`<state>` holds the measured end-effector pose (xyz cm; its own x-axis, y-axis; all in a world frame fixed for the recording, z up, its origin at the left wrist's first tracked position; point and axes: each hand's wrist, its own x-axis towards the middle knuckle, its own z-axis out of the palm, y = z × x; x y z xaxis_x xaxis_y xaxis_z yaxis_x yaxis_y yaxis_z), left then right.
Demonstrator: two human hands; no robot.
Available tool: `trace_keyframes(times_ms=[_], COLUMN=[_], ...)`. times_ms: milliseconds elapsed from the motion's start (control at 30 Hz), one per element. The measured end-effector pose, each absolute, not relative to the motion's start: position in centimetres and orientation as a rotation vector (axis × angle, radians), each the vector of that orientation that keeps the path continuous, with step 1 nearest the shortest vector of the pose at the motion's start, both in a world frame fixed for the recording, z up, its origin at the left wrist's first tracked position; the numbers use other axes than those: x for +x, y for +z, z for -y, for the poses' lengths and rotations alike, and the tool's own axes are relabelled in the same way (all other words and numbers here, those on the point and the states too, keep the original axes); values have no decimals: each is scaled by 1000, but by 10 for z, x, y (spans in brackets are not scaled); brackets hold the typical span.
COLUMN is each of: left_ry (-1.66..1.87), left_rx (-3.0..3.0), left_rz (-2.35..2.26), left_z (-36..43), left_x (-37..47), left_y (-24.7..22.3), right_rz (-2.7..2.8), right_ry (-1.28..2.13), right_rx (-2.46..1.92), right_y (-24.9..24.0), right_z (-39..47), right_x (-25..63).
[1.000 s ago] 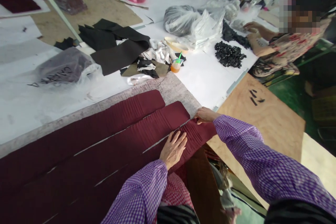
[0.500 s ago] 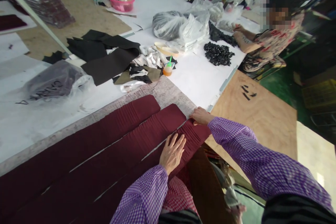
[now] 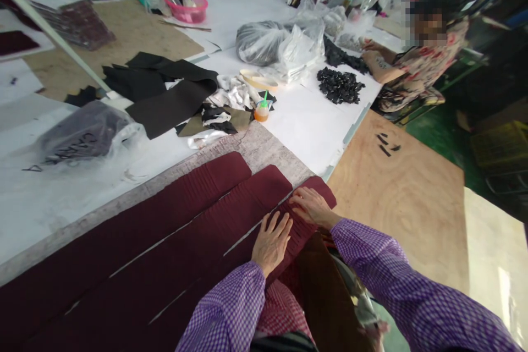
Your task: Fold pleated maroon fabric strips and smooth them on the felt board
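Observation:
Three long rows of overlapping maroon pieces run from the lower left toward the middle. My left hand [image 3: 271, 243] lies flat with spread fingers on the nearest row [image 3: 300, 231]. Just to its right, my right hand [image 3: 312, 206] rests on the same row near its far end, fingers extended and slightly bent, palm down. Neither hand holds anything that I can see. The middle row [image 3: 264, 187] and the farthest row [image 3: 225, 170] lie beside it, untouched, on a grey marbled board [image 3: 264, 146].
Beyond are black sheets [image 3: 173, 102], white scraps, a small orange glue bottle [image 3: 261, 110], plastic bags [image 3: 264, 44] and a pink basin [image 3: 187, 10]. A plywood board [image 3: 412, 187] lies to the right. Another person [image 3: 429, 60] sits at the far right beside black pieces [image 3: 340, 86].
My right hand has moved from the far end of the nearest row back toward my left hand, and that end now lies flat and uncovered. My left hand has stayed in place.

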<state>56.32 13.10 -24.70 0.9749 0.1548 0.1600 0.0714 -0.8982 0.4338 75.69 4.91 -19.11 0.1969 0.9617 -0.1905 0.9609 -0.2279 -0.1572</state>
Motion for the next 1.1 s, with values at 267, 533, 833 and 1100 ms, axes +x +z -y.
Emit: trace_keyframes(times_ms=[267,533,833,1100], left_ry=[266,272,265,277], left_rx=[2685,2680,2688,2689], left_rz=[-162,-161,-173,-185], left_z=[-131,-132,-132,-129], left_x=[563,562,563,564], left_y=[-247,-247,-251,-250], right_rz=[1792,1478,1157,176], right_ry=[370,221,197,11], right_rx=[-2320,-2346,-2420,-2635], right_y=[-198,-212,-223,-235], right_z=[-50,-22,-6,37], right_x=[747,769,779,818])
